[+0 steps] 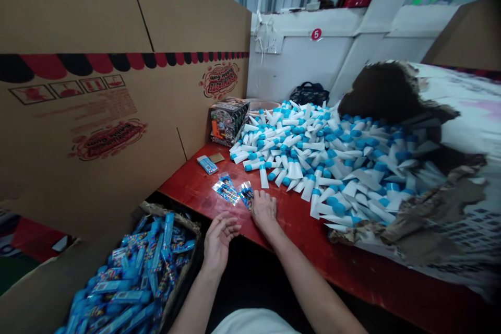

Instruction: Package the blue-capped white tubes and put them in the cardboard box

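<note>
My right hand (pixel 263 207) rests on the red table (pixel 297 229), its fingers at the edge of a printed clear wrapper (pixel 246 194); whether it grips the wrapper is hidden under the fingers. Palm up at the table's front edge, my left hand (pixel 219 236) has loosely curled fingers apart and nothing in it. More printed wrappers (pixel 227 190) lie just left of the right hand. Behind them sits a small stack of blue printed cards (pixel 207 165). White tubes with blue caps (pixel 293 141) form a large pile beyond my right hand.
A box of blue wrapped tubes (pixel 133 276) stands at the lower left. Tall cardboard (pixel 164 104) walls the left side. A printed carton (pixel 229 121) sits at the back, near a dark bag (pixel 310 94). A torn white sack (pixel 465 130) lies at the right.
</note>
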Demonstrator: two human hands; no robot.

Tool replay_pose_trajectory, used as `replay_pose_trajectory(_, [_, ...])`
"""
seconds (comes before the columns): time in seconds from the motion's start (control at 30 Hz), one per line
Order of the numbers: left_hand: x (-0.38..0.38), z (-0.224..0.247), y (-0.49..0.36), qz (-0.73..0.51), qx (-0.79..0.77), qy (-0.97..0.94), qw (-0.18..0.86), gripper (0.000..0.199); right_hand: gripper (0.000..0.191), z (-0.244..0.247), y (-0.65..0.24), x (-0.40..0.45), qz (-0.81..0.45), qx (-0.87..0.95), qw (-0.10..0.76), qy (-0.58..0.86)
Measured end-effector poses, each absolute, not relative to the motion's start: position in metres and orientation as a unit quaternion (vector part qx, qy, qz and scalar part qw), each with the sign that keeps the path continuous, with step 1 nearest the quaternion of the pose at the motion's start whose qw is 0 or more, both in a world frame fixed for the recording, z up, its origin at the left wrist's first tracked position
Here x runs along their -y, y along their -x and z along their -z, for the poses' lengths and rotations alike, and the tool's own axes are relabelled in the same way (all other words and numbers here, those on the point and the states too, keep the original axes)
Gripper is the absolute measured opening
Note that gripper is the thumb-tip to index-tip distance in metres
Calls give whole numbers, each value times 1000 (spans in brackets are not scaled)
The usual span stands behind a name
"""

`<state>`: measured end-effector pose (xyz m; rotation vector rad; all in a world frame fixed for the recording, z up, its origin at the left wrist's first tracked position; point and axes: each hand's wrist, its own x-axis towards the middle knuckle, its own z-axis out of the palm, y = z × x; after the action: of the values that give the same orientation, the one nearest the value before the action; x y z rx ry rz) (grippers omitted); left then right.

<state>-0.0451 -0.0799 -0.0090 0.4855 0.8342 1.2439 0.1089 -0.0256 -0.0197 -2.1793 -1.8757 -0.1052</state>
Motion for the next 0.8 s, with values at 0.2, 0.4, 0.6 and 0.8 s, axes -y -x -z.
replay_pose_trajectory(0.2, [74, -2, 33, -549, -383, -275, 690, 34, 14, 16, -119, 30, 35, 648, 174, 741])
replay_pose_trajectory(0.4, [47, -8, -1, -483, -376, -302, 731, 37, 23, 7, -120, 62, 87, 700, 266, 657])
replay_pose_trajectory(0.6, [37, -5, -28, -525, -356, -262, 728, 31, 36, 5, -136, 71, -63, 615, 460, 637])
replay_pose_trajectory(0.8, [38, -1, -29, -525, -337, -268, 734, 29, 27, 21, -147, 57, -324, 519, 528, 589])
